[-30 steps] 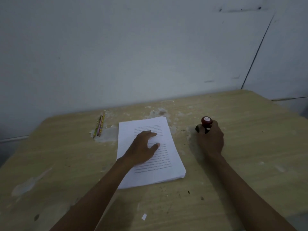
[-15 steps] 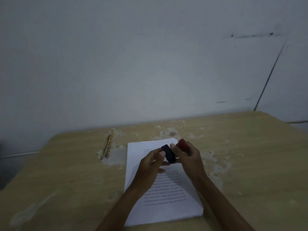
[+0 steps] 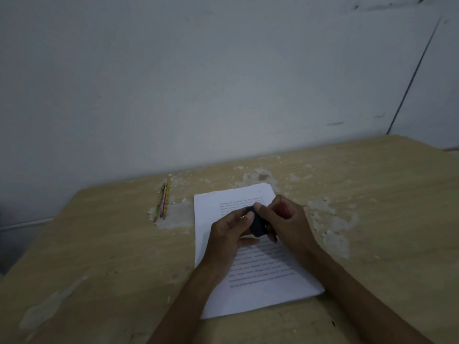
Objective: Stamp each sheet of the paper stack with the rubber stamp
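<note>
Head view: a rubber stamp with a red rounded handle and a dark base (image 3: 257,223) is held above the middle of a white stack of printed paper sheets (image 3: 250,256), which lies on a scuffed light wooden table (image 3: 104,244). The red handle is wrapped by the curled fingers of the right hand (image 3: 285,219), seen at three o'clock from the stamp. The dark base is pinched between the thumb and fingertips of the left hand (image 3: 229,234), seen at nine o'clock from the stamp. The two hands are brought together around the stamp, touching or nearly so. Whether the base is a separate cap cannot be told. A pair of thin striped pencils (image 3: 162,202) is laid side by side at ten o'clock from the stack, near its far left corner but apart from it. Pale worn patches are seen on the table surface beside the stack.
</note>
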